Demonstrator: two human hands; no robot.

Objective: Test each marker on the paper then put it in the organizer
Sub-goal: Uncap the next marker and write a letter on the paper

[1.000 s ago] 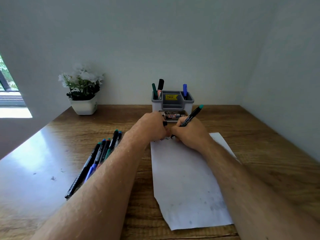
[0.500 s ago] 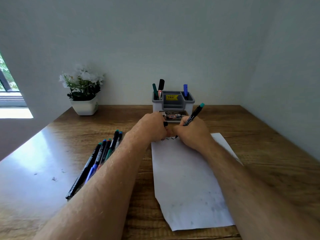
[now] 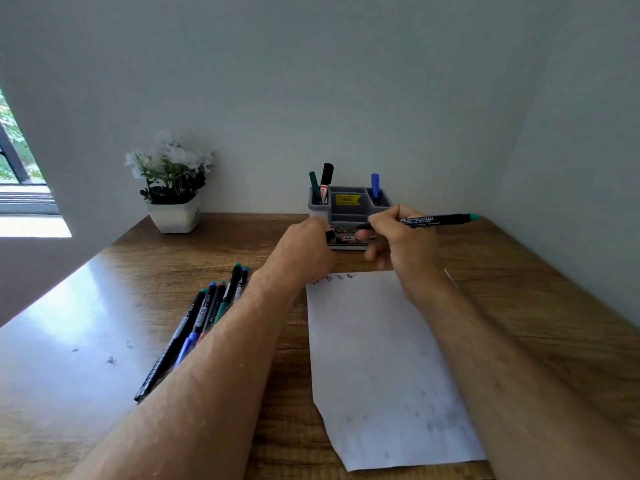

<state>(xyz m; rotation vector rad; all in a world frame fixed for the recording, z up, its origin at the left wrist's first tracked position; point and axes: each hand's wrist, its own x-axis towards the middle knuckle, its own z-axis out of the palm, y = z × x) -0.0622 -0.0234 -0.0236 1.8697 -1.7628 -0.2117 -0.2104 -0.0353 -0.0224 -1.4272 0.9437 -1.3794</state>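
My right hand point(image 3: 401, 247) holds a black marker with a teal end point(image 3: 436, 219), lying almost level above the table, its tip pointing left toward my left hand point(image 3: 304, 251). The left hand is closed on a small black cap point(image 3: 329, 235) close to the marker's tip. Both hands hover just in front of the grey organizer point(image 3: 349, 211), which holds a green, a black and a blue marker. The white paper point(image 3: 381, 358) lies below the hands with several small scribbles along its far edge. Several more markers point(image 3: 207, 313) lie in a bunch left of my left forearm.
A white pot of white flowers point(image 3: 173, 188) stands at the back left of the wooden table point(image 3: 536, 306). Walls close off the back and the right side. A window shows at the far left.
My right hand has lifted the marker off the paper and swung it from steep to almost level, tip toward the left hand. Both hands have risen toward the organizer.
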